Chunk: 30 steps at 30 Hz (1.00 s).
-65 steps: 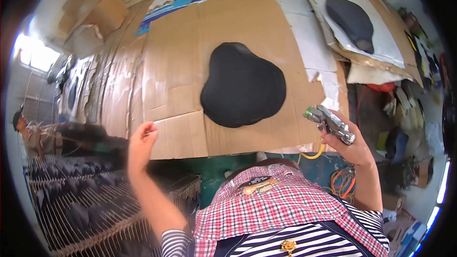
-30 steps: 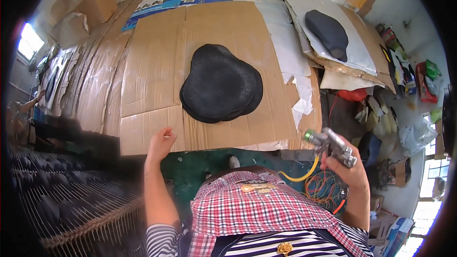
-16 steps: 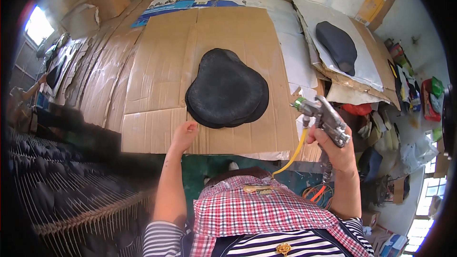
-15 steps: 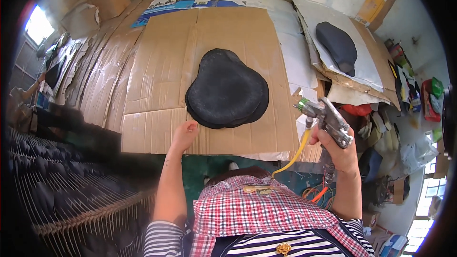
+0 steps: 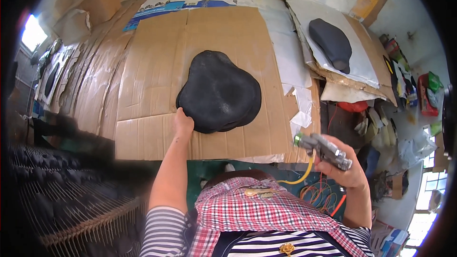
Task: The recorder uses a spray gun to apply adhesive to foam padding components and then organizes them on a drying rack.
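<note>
A black rounded seat-shaped pad lies flat on a cardboard sheet covering the table. My left hand rests on the pad's near left edge, fingers on the black surface. My right hand is raised at the table's near right corner, closed around a metal spray gun whose nozzle points left. A yellow hose runs down from the gun.
A second dark grey seat pad lies on white paper at the back right. Cardboard boxes stack at the back left. A rack of black pieces fills the lower left. Clutter and coiled orange cable sit on the right.
My left hand has reached forward from the cardboard's near edge onto the black pad's edge. My right hand with the spray gun has dropped lower and nearer to me.
</note>
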Each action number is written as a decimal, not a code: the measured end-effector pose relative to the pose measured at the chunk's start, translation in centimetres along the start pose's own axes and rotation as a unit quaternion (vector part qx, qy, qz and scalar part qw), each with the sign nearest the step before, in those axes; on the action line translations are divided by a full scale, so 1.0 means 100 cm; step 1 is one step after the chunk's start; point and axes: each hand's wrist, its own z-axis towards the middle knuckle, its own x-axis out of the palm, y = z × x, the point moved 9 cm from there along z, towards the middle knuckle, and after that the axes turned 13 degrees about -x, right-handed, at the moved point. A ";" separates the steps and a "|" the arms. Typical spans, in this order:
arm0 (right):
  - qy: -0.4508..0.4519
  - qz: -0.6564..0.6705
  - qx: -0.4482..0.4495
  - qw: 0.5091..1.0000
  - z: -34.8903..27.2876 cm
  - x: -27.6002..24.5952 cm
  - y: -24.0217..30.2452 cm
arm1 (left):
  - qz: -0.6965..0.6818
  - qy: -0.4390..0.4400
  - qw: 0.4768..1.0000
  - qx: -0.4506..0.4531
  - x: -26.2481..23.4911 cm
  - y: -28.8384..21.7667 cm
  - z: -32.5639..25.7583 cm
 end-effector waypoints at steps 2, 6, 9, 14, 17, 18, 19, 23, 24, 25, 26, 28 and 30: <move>-0.043 0.018 -0.015 0.999 0.004 -0.003 0.000 | 0.004 -0.021 1.000 0.002 0.003 -0.005 0.001; -0.021 0.067 -0.041 0.997 -0.002 0.002 0.005 | 0.026 -0.037 0.999 0.011 0.002 -0.014 0.001; -0.035 0.023 -0.036 0.998 -0.017 -0.003 0.005 | 0.052 -0.024 0.998 0.001 -0.001 -0.013 0.003; -0.078 0.055 -0.009 0.995 -0.036 -0.019 -0.005 | 0.060 -0.026 0.998 0.000 -0.004 -0.018 0.003; -0.061 0.069 -0.022 0.996 -0.032 -0.005 -0.005 | 0.050 -0.018 0.999 0.013 -0.005 -0.023 0.003; -0.082 0.066 -0.043 0.993 -0.026 -0.005 -0.003 | 0.009 -0.015 1.000 0.009 -0.007 -0.024 0.003; -0.098 0.053 -0.064 0.992 -0.020 -0.008 0.001 | -0.031 -0.011 0.999 0.005 -0.008 -0.024 0.004; -0.146 0.030 -0.060 0.987 -0.020 -0.022 0.001 | -0.296 0.130 0.942 -0.091 0.011 -0.013 0.009; -0.145 0.048 -0.042 0.987 -0.026 -0.022 -0.001 | -0.383 0.177 0.900 -0.110 0.017 -0.012 0.009; -0.143 0.049 -0.043 0.988 -0.033 -0.024 -0.004 | -0.467 0.220 0.847 -0.126 0.025 -0.011 0.009; -0.101 0.056 -0.027 0.993 -0.039 -0.019 -0.009 | -0.468 0.218 0.847 -0.127 0.027 -0.007 0.012; -0.051 0.095 -0.003 0.994 -0.046 -0.007 -0.018 | -0.495 0.218 0.821 -0.182 0.037 0.006 0.016; -0.066 0.105 -0.012 0.992 -0.038 -0.001 -0.017 | -0.470 0.194 0.838 -0.197 0.043 0.014 0.019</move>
